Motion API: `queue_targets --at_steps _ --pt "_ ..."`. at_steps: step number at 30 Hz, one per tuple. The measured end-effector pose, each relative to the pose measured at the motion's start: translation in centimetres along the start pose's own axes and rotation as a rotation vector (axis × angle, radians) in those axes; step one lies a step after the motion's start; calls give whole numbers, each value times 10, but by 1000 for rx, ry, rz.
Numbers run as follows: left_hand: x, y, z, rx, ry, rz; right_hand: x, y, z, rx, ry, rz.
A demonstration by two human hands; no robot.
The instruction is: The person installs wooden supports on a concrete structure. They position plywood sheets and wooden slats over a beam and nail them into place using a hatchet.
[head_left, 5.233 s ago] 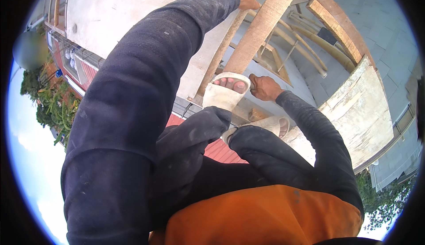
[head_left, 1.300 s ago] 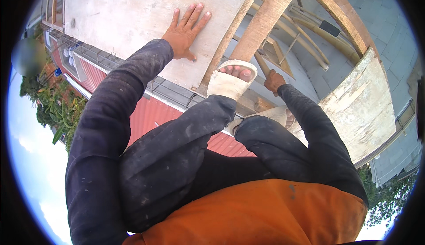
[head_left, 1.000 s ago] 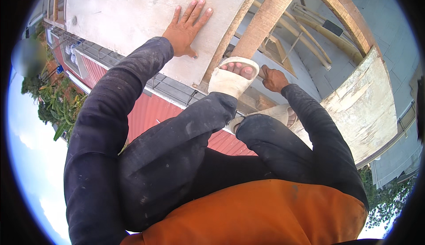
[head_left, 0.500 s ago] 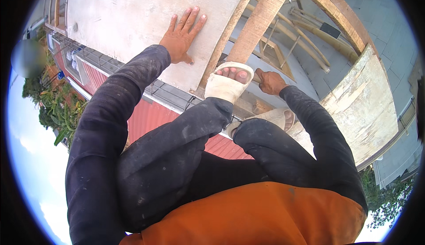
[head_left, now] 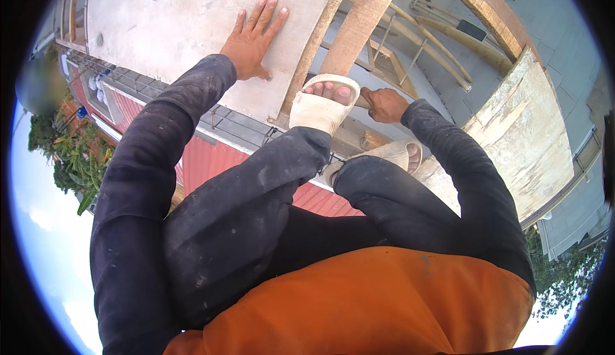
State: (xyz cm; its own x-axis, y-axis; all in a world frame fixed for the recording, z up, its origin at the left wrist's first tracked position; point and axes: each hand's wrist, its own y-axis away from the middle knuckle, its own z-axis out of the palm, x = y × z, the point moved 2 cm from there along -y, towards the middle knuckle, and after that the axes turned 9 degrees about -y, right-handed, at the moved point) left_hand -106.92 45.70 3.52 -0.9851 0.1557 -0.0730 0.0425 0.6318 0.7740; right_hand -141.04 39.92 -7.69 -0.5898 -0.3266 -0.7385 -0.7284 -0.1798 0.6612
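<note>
My left hand (head_left: 248, 46) lies flat with fingers spread on a pale plywood sheet (head_left: 160, 31), near its right edge. My right hand (head_left: 388, 106) is closed around what looks like a wooden handle (head_left: 362, 102). The handle's other end is hidden behind the cream sandal (head_left: 318, 111) on my left foot. That foot rests by the near end of a timber beam (head_left: 367, 25), beside the sheet's edge. Lower and to the right, my other sandal (head_left: 392, 154) stands near a second, weathered plywood sheet (head_left: 528, 131).
Between the two sheets is an open gap in the timber framing (head_left: 480, 12). Bamboo poles (head_left: 442, 41) and a grey floor show far below through it. Reinforcing bars (head_left: 234, 129) and a red corrugated sheet (head_left: 208, 166) run beneath me. Trees (head_left: 70, 156) stand at the left.
The whole view has shifted slightly, so the sheets, hands and feet appear a little higher and further left. My left hand stays flat on the sheet; my right hand keeps its grip.
</note>
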Motion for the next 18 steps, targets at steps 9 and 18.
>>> queue_targets --at_steps 9,18 --pt "-9 -13 -9 37 -44 -16 135 -21 45 234 -303 614" --pt "-25 -13 -20 42 -63 -38 49 -4 1 125 45 -32"
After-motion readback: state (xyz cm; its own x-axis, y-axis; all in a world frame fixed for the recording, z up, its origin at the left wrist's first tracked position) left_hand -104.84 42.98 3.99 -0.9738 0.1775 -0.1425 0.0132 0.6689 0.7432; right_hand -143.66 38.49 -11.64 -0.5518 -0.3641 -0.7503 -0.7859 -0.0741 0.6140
